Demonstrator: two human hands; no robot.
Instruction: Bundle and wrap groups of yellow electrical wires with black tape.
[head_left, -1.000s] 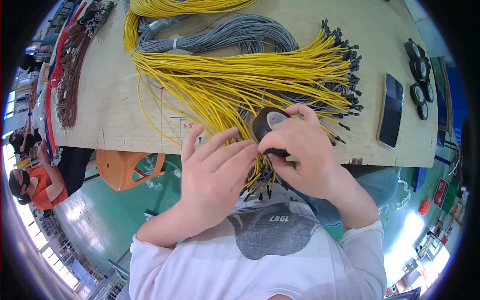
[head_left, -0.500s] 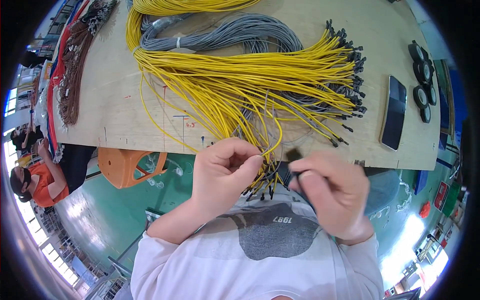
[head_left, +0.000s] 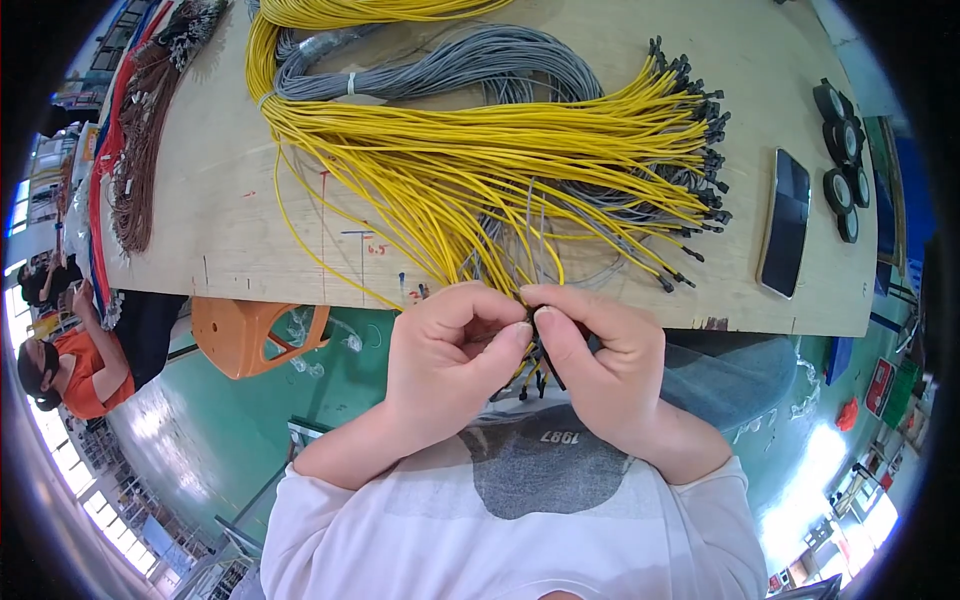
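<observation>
My left hand [head_left: 455, 345] is closed in a pinch at the table's front edge, thumb against index finger, on a yellow cable [head_left: 512, 272] of the loose bunch. My right hand [head_left: 605, 360] meets it there, its thumb and index fingertips pinched against the same spot. Out from under the right thumb runs a narrow black strip [head_left: 549, 368], probably tape. The fingertips hide most of what lies between them. Below the hands, black-tipped cable ends [head_left: 541, 385] hang over the edge in front of my shirt. A large bundle of yellow cables [head_left: 480, 125] spreads across the table behind them.
Grey cables [head_left: 450, 68], tied together, lie among the yellow ones. At right are a phone [head_left: 785, 222] and several black tape rolls [head_left: 840, 190]. Brown cables [head_left: 145, 170] lie far left. An orange stool [head_left: 240, 335] stands by the edge; a person in orange [head_left: 90, 365] is beyond.
My right hand has moved left with the black strip, from apart to touching my left fingertips. My left hand stays nearly in place, still pinching.
</observation>
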